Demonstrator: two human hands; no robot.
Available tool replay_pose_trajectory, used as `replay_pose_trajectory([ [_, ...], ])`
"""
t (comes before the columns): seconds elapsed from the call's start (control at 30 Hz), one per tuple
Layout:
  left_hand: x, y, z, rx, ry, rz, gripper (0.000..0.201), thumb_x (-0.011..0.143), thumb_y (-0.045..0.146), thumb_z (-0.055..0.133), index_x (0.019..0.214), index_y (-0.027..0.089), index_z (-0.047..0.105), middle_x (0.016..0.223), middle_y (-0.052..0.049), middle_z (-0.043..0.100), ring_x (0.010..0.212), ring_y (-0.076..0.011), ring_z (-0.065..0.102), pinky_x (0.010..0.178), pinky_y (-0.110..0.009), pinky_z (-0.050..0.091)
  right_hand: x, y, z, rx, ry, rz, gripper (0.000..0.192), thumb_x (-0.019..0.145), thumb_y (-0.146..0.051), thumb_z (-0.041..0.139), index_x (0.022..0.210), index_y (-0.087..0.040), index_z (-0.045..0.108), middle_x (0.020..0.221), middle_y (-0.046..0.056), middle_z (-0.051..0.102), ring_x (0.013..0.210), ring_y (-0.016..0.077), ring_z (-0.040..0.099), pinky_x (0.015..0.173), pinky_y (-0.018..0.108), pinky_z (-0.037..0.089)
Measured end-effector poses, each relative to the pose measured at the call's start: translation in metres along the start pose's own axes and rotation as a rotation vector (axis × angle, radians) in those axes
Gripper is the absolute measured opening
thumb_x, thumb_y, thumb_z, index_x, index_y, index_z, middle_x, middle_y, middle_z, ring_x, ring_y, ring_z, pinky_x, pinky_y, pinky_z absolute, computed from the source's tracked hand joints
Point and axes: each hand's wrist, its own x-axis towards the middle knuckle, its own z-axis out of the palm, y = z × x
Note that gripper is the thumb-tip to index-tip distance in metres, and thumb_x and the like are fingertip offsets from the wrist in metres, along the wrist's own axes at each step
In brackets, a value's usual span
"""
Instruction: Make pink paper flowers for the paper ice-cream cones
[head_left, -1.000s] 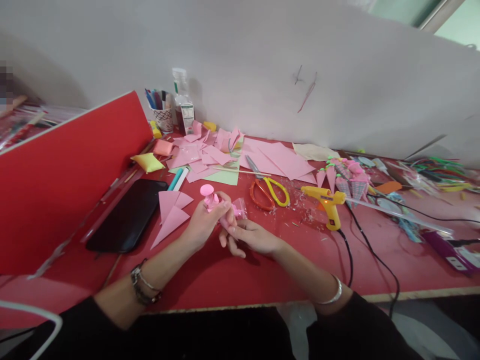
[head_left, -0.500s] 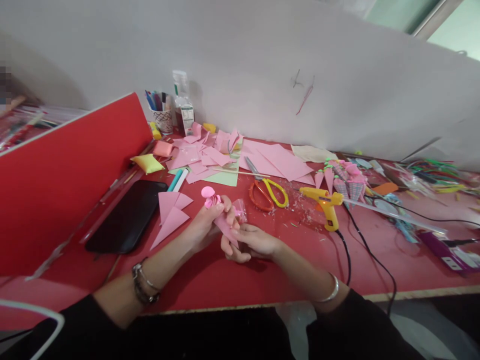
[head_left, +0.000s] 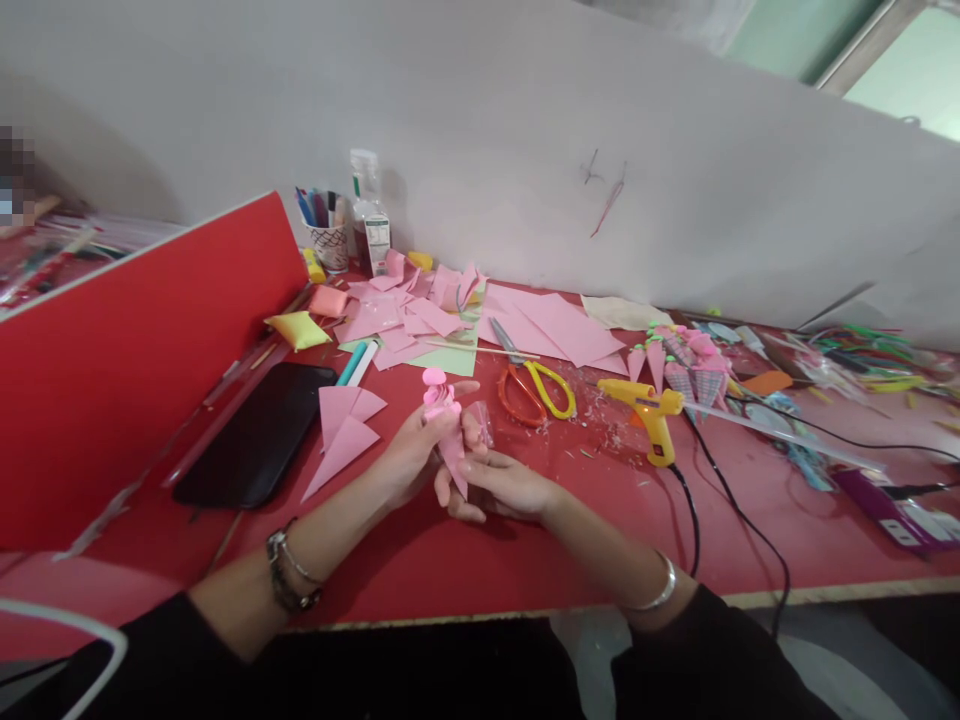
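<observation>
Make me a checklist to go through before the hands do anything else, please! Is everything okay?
1. Cone held: ok. The left hand grips the pink paper cone near its ruffled top.
2. Pointy end gripped too: cannot tell. The right hand has its fingers at the narrow end, but they may only be touching it.
3. Scissors away from fingers: ok. The scissors lie beyond the hands on the red table.
4. Glue gun away from fingers: ok. The glue gun is apart from both hands.
5. Glue gun cool: cannot tell.
6. Table tidy: not ok. Loose pink paper pieces cover part of it.
</observation>
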Motion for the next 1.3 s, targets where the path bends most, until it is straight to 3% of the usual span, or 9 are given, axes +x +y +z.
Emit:
replay_pose_trajectory([
  [0.1,0.003,-0.001,-0.002,0.071,0.033,0.033,0.026,0.066,0.037,0.06,0.061,0.016,0.046,0.048,0.007,0.041,0.039,-0.0044,0.04,0.039,-0.016,0.038,0.0,-0.006,0.002,-0.111,0.056,0.044,0.034,0.084,-0.041,0.038,0.078,-0.011,0.054,0.05,-0.005,0.045,0.042,0.0027,0.039,0.042,0.016,0.027],
  [0.23,0.007,0.009,-0.004,0.108,0.134,0.219,0.031,0.066,0.026,0.057,0.051,0.017,0.033,0.043,0.01,0.029,0.038,-0.0019,0.027,0.042,-0.014,0.033,-0.001,-0.017,0.003,-0.331,0.028,0.218,0.024,0.082,-0.031,0.042,0.09,-0.012,0.054,0.06,-0.003,0.05,0.048,0.0043,0.046,0.043,0.017,0.034],
  [0.43,0.004,0.024,-0.005,0.587,0.367,0.472,0.015,0.062,0.015,0.055,0.066,0.019,0.041,0.054,0.007,0.039,0.046,-0.0058,0.036,0.045,-0.018,0.033,-0.003,-0.043,0.007,-1.047,0.045,0.27,0.02,0.081,-0.018,0.042,0.091,-0.011,0.057,0.073,0.003,0.057,0.065,0.0087,0.053,0.063,0.023,0.042],
  [0.53,0.002,0.021,-0.007,0.813,0.446,0.659,0.024,0.06,0.014,0.058,0.079,0.019,0.045,0.067,0.004,0.047,0.057,-0.0081,0.044,0.054,-0.02,0.039,-0.01,-0.068,0.009,-1.402,0.047,0.279,0.021,0.082,-0.021,0.04,0.088,-0.014,0.059,0.083,0.005,0.062,0.074,0.0129,0.055,0.068,0.026,0.04],
  [0.63,0.001,0.018,-0.01,0.942,0.418,0.74,0.025,0.061,0.015,0.057,0.082,0.019,0.045,0.075,0.002,0.051,0.064,-0.0097,0.049,0.057,-0.021,0.041,-0.011,-0.092,0.0,-1.699,0.213,0.374,0.022,0.084,-0.021,0.037,0.089,-0.016,0.057,0.086,0.006,0.062,0.077,0.0165,0.055,0.067,0.028,0.039],
  [0.73,0.002,0.017,-0.012,0.973,0.391,0.704,0.02,0.065,0.017,0.054,0.083,0.019,0.045,0.07,0.003,0.051,0.06,-0.0097,0.049,0.055,-0.021,0.04,0.002,-0.102,-0.02,-1.935,0.501,0.419,0.027,0.081,-0.013,0.037,0.105,-0.015,0.051,0.105,0.01,0.057,0.095,0.0195,0.052,0.075,0.028,0.039],
  [0.8,0.002,0.018,-0.011,0.945,0.386,0.642,0.016,0.067,0.018,0.052,0.081,0.019,0.045,0.064,0.004,0.047,0.054,-0.0091,0.045,0.051,-0.02,0.038,0.018,-0.101,-0.035,-2.02,0.555,0.433,0.031,0.081,-0.011,0.037,0.11,-0.014,0.048,0.11,0.011,0.055,0.102,0.021,0.048,0.079,0.029,0.039],
  [1.07,0.002,0.028,-0.003,0.667,0.486,0.561,0.024,0.061,0.013,0.06,0.081,0.02,0.048,0.075,0.002,0.049,0.065,-0.0108,0.045,0.061,-0.02,0.038,0.062,-0.083,-0.06,-2.058,0.629,0.434,0.032,0.082,-0.005,0.033,0.105,-0.012,0.053,0.099,0.014,0.058,0.104,0.0231,0.047,0.077,0.031,0.042],
  [1.3,0.004,0.026,-0.004,0.577,0.404,0.381,0.013,0.062,0.021,0.06,0.059,0.017,0.047,0.05,0.006,0.043,0.046,-0.0079,0.038,0.046,-0.02,0.031,0.062,-0.081,-0.071,-1.982,0.709,0.376,0.028,0.084,-0.011,0.033,0.093,-0.014,0.06,0.095,0.013,0.061,0.092,0.0199,0.054,0.071,0.026,0.043],
])
